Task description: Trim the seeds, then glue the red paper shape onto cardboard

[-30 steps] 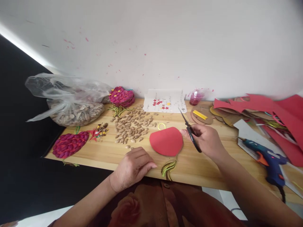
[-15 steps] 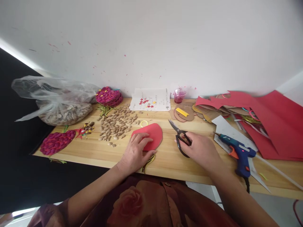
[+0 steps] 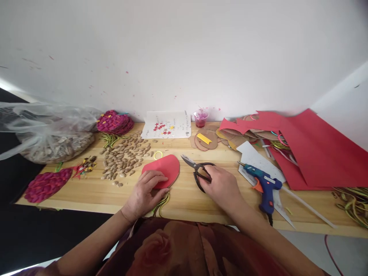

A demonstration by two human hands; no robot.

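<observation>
Under my left hand (image 3: 151,189) is a rounded red paper-covered piece (image 3: 169,168). My fingers curl over its top and the thumb rests along its near edge. A yellow loop (image 3: 158,155) shows at its far side, and yellow-green and dark cords (image 3: 161,205) hang out below the hand. My right hand (image 3: 222,188) grips black-handled scissors (image 3: 189,161) by the handles. The blades point to the left and away from me, a short gap from the red piece.
Pistachio-like shells (image 3: 123,157) lie spread to the left, near woven-looking purple pieces (image 3: 48,184) and a clear bag (image 3: 57,145) of shells. A white sheet (image 3: 181,124) bears small stars. Rightward lie a blue glue gun (image 3: 266,186), cardboard discs (image 3: 211,143) and red paper (image 3: 324,153).
The whole scene has shifted left in view as the camera turned right. The scissors are a little closer to the red piece. Both hands keep their hold.
</observation>
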